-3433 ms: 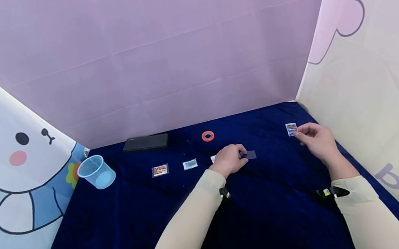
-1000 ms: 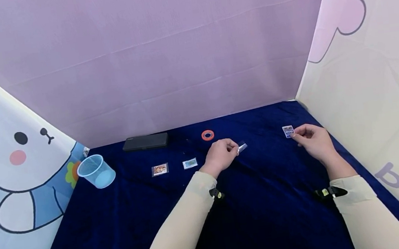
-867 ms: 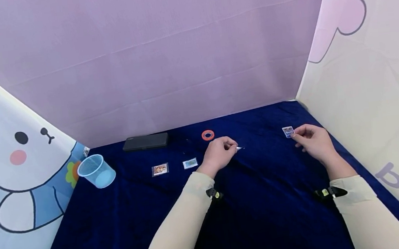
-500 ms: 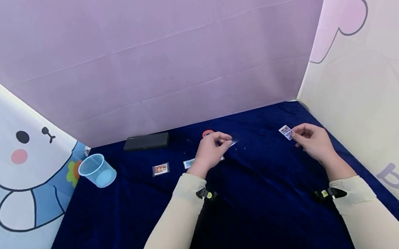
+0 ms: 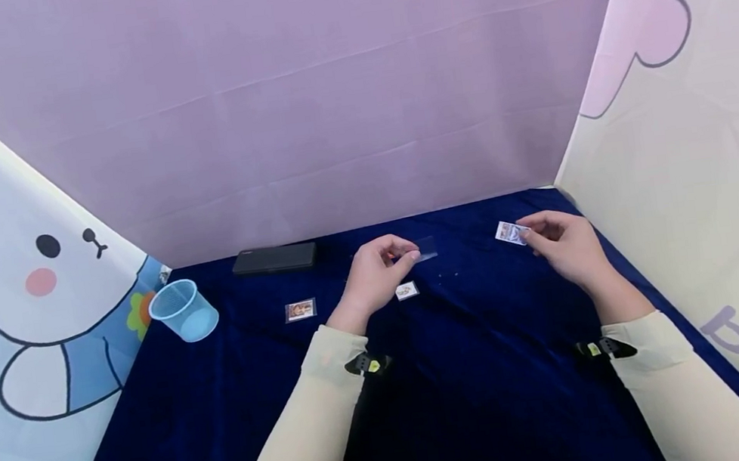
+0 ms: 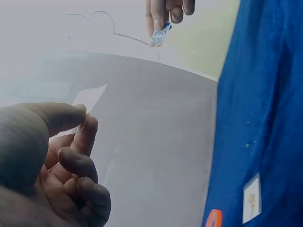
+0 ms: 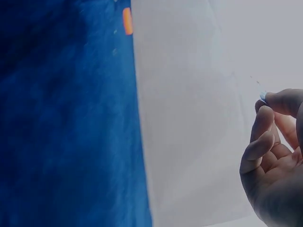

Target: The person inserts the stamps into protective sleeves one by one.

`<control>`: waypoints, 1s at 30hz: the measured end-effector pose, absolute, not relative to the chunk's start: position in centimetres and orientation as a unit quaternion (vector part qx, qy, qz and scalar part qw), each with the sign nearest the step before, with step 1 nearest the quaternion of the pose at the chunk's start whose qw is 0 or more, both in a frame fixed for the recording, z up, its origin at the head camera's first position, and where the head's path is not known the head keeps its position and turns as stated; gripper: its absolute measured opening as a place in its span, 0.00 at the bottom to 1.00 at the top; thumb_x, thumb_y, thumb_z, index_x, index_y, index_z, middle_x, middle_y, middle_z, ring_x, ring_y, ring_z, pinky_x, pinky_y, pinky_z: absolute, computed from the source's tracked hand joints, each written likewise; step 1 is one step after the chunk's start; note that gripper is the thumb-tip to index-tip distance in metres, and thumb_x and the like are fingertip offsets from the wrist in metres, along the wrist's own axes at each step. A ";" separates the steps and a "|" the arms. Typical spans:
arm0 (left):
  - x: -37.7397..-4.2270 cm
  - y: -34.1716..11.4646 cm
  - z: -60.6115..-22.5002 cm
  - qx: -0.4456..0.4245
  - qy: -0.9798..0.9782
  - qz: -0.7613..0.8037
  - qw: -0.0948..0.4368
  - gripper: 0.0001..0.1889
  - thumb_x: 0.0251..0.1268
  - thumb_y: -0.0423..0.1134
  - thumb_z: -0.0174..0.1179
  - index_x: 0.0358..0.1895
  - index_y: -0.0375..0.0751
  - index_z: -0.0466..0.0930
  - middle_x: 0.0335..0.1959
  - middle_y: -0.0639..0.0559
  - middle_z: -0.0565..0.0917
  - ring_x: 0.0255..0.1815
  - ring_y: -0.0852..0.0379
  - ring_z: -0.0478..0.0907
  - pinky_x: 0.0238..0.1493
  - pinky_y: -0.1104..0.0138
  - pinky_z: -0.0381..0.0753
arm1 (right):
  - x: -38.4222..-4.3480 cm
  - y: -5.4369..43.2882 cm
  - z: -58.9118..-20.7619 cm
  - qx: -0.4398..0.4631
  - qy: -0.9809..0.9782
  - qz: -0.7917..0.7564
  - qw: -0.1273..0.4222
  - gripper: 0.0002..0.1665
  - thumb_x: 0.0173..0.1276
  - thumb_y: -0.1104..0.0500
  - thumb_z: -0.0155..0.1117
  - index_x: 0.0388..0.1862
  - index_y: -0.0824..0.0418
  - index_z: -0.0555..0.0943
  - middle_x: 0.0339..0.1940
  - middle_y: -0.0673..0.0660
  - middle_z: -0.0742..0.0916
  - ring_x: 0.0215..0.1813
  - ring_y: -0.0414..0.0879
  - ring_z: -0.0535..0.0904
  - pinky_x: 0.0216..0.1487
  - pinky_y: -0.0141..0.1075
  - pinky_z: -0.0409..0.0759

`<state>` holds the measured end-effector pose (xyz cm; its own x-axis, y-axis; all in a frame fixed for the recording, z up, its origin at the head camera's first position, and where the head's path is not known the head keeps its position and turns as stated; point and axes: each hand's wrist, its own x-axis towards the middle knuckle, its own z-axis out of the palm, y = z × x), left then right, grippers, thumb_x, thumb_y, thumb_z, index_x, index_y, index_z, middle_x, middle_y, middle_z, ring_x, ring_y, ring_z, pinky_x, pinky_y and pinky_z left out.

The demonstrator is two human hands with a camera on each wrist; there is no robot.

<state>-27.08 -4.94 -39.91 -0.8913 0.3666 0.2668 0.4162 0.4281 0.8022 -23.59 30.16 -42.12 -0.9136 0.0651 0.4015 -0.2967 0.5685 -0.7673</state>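
My left hand [image 5: 374, 272] pinches a clear plastic sleeve [image 5: 426, 247] between thumb and forefinger, raised above the table. In the left wrist view the sleeve [image 6: 90, 98] stands out past the fingertips. To the right, my right hand [image 5: 562, 239] pinches a small blue-and-white picture card [image 5: 510, 233] by one end, tilted and pointing toward the sleeve; a gap separates the two. Below the left hand lies a small white card [image 5: 407, 290] with a faint print. Farther left is a picture card in a clear sleeve [image 5: 300, 310].
A light blue mesh basket [image 5: 194, 323] stands at the left. By the back wall lies a flat black case [image 5: 275, 259]. An orange ring [image 6: 215, 218] is mostly hidden behind my left hand in the head view. Tiny specks [image 5: 448, 275] dot the dark blue cloth [image 5: 483, 385].
My left hand has lifted the clear sleeve off the cloth and moved left, uncovering the white card and covering another card. My right hand has brought its card leftward and turned it.
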 end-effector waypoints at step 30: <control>-26.2 -7.9 -38.9 -0.257 -0.743 -0.616 0.043 0.09 0.75 0.43 0.68 0.50 0.47 0.92 0.37 0.48 0.91 0.22 0.49 0.80 0.25 0.62 0.82 | -23.8 20.3 -35.6 0.164 -0.794 0.548 0.208 0.05 0.72 0.69 0.69 0.44 0.71 0.87 0.25 0.63 0.85 0.24 0.48 0.78 0.25 0.30 0.74</control>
